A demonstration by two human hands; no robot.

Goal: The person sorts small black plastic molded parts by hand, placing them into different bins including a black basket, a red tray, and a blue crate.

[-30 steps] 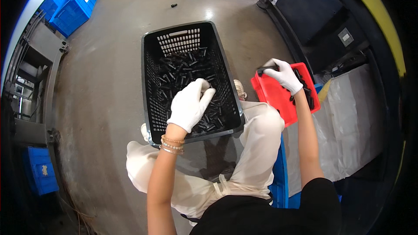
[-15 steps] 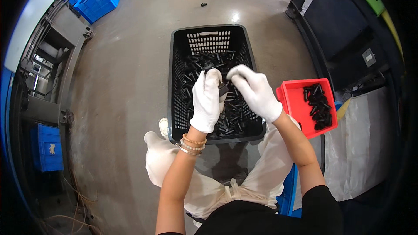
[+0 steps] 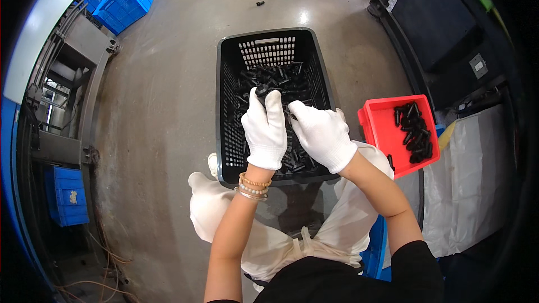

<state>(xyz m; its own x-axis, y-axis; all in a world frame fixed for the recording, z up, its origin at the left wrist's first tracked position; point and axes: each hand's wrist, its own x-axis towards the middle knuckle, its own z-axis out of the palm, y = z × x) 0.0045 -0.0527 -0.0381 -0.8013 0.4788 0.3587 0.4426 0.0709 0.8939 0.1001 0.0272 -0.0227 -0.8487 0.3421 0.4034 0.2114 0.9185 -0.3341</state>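
Both hands wear white gloves and are above a black plastic crate (image 3: pixel 221 112) of small black cylindrical plastic parts (image 3: pixel 296 160). My left hand (image 3: pixel 266 134) is closed, with a black plastic part (image 3: pixel 262 90) showing between its thumb and fingers at the tips. Just right of it, my right hand (image 3: pixel 323 137) has its thumb and fingertips pinched together. A dark bit shows at those fingertips, too small to name. The gloves cover much of the crate's middle.
To the right stands a red bin (image 3: pixel 368 126) holding several black parts (image 3: pixel 415 134). Blue crates (image 3: pixel 126 3) stand at the far left, and a blue box (image 3: pixel 67 196) at the near left. One loose black part (image 3: pixel 260 3) lies on the floor beyond the crate. Machine frames flank both sides.
My right hand has come down and nearer to the left hand, its fingers now pinched. The black part at the left palm is now hidden from sight. The view has shifted slightly.
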